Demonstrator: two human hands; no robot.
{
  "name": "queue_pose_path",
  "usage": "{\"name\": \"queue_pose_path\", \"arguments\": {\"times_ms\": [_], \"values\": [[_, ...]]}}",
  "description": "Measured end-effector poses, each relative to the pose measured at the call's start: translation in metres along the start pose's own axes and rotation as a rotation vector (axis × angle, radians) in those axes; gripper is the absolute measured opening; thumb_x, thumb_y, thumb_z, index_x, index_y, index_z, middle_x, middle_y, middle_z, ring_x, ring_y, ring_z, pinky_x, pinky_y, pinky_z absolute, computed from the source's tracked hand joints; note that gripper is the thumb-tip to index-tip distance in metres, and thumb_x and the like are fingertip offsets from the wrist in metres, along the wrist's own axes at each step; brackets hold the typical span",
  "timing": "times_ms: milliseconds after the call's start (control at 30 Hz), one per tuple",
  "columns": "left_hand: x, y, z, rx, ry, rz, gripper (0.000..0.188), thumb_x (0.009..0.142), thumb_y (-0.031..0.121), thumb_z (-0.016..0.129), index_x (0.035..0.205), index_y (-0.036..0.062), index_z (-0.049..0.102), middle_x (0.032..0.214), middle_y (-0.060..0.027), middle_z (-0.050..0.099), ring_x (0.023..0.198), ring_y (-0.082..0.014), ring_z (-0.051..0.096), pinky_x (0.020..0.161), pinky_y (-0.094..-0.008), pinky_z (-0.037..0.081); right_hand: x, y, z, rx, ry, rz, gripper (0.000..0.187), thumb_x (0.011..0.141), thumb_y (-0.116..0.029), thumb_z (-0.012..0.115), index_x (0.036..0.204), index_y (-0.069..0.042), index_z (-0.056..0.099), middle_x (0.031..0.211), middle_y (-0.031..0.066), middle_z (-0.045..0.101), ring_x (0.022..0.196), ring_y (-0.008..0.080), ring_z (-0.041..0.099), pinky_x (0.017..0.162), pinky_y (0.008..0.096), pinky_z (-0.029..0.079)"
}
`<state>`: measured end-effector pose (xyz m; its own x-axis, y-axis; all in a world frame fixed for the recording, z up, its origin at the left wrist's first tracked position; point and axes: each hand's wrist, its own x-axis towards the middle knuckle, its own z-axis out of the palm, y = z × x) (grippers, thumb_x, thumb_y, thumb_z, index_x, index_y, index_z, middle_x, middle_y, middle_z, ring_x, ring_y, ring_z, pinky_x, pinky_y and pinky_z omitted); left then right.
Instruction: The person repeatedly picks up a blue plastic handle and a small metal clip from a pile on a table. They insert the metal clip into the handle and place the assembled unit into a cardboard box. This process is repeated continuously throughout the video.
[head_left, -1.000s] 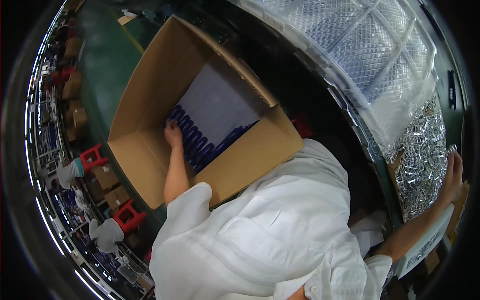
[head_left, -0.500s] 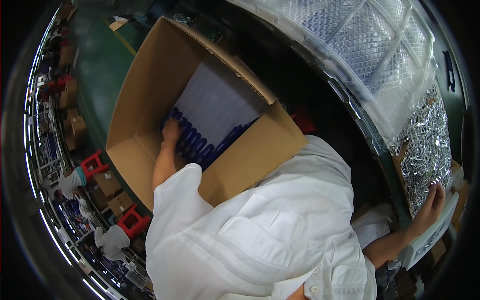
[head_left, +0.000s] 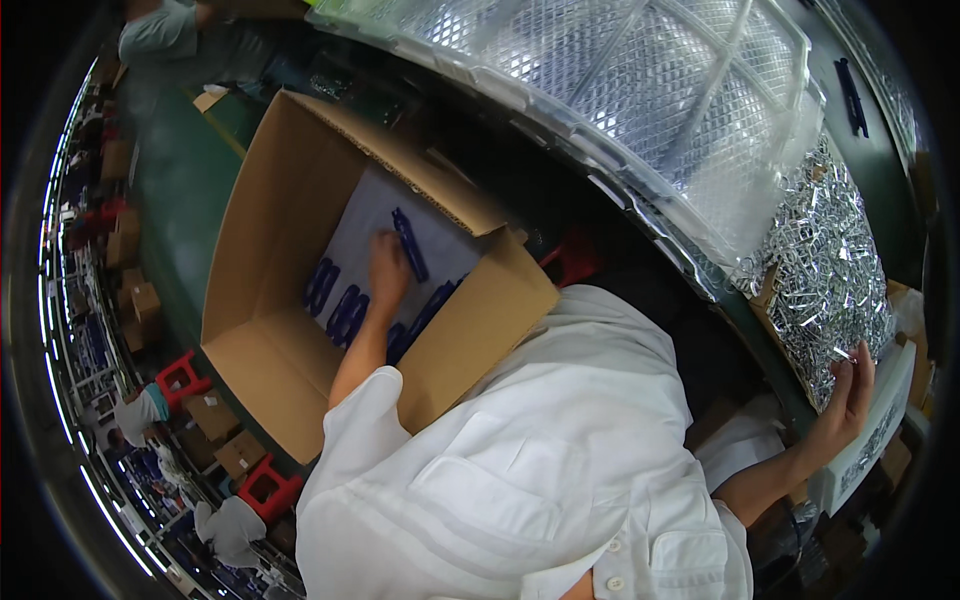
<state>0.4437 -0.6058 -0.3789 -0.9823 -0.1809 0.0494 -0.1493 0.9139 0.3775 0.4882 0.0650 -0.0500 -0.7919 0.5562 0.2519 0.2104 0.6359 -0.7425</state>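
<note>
We see a slim dark blue plastic piece (head_left: pixel 409 245) tilted over a white sheet (head_left: pixel 360 215), inside an open cardboard carton (head_left: pixel 475 320) left of the frame's centre. Our left hand (head_left: pixel 388 270) is right beside it, fingers curled; their tips are hidden, so we cannot tell whether they grip it. More blue pieces (head_left: pixel 347 315) lie in a row along the sheet's lower edge.

At right of frame, our right hand (head_left: pixel 848 390) pinches a small silver strip (head_left: pixel 845 353) between its fingers, over a heap of silver strips (head_left: pixel 825 265). Just below is a white panel (head_left: pixel 868 428) with dark print, too small for us to read. A clear plastic tray (head_left: pixel 640 85) fills the upper right, and beyond it another blue piece (head_left: pixel 852 97) lies on the green bench (head_left: pixel 885 170). At lower left, a brown box (head_left: pixel 240 455) bears a pale label we cannot read, near a red stool (head_left: pixel 270 488).
</note>
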Motion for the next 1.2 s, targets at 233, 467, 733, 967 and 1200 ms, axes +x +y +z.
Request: {"name": "queue_pose_path", "arguments": {"times_ms": [233, 467, 733, 967, 1200], "values": [[0.012, -0.027, 0.051, -0.148, -0.108, -0.512, 0.044, 0.089, 0.039, 0.08, 0.106, -0.0007, 0.073, 0.094, -0.0212, 0.073, 0.093, -0.0384, 0.072, 0.083, -0.0459, 0.054, -0.011, 0.027, -0.004, 0.15, 0.019, -0.004, 0.021, 0.096, 0.007, 0.066, 0.115, 0.005, 0.074, 0.123, 0.0138, 0.071, 0.12, 0.0217, 0.063, 0.101, 0.0335, 0.051], [-0.003, -0.025, 0.039, -0.785, 0.063, -0.648, 0.042, 0.104, 0.039, 0.061, 0.116, -0.0001, 0.071, 0.107, -0.0132, 0.073, 0.098, -0.0256, 0.065, 0.08, -0.0445, 0.053, -0.018, -0.023, 0.041, 0.394, -0.093, 0.255, 0.028, 0.09, 0.006, 0.069, 0.117, 0.001, 0.074, 0.112, 0.0082, 0.074, 0.1, 0.0131, 0.068, 0.085, 0.0257, 0.055], [0.032, 0.162, -0.171, -1.255, 0.219, -0.379, 0.037, 0.112, 0.03, 0.042, 0.13, 0.0015, 0.059, 0.075, -0.0029, 0.052, 0.061, -0.0133, 0.052, 0.056, -0.0253, 0.044, -0.018, -0.034, 0.049, 0.787, -0.225, 0.206, 0.019, 0.092, 0.009, 0.074, 0.11, 0.003, 0.071, 0.109, 0.0068, 0.07, 0.099, 0.0114, 0.067, 0.089, 0.0256, 0.054], [0.013, 0.335, -0.19, -1.637, -0.816, -0.212, 0.046, 0.113, 0.031, 0.041, 0.145, -0.0018, 0.047, 0.086, -0.0084, 0.055, 0.052, -0.017, 0.056, 0.047, -0.0274, 0.052, -0.028, -0.06, 0.043, 0.775, -0.233, 0.212, 0.016, 0.092, 0.008, 0.074, 0.107, 0.004, 0.071, 0.106, 0.0069, 0.07, 0.097, 0.0119, 0.068, 0.089, 0.0266, 0.055], [-0.001, 0.44, -0.159, -1.164, -1.482, 0.11, 0.048, 0.108, 0.013, 0.057, 0.152, 0.0038, 0.042, 0.117, -0.0036, 0.056, 0.084, -0.0058, 0.057, 0.07, -0.0244, 0.056, -0.037, -0.07, 0.035, 0.604, -0.221, -0.088, 0.018, 0.082, 0.009, 0.079, 0.097, 0.001, 0.072, 0.131, 0.0178, 0.064, 0.123, 0.0259, 0.064, 0.105, 0.0377, 0.05]]}}
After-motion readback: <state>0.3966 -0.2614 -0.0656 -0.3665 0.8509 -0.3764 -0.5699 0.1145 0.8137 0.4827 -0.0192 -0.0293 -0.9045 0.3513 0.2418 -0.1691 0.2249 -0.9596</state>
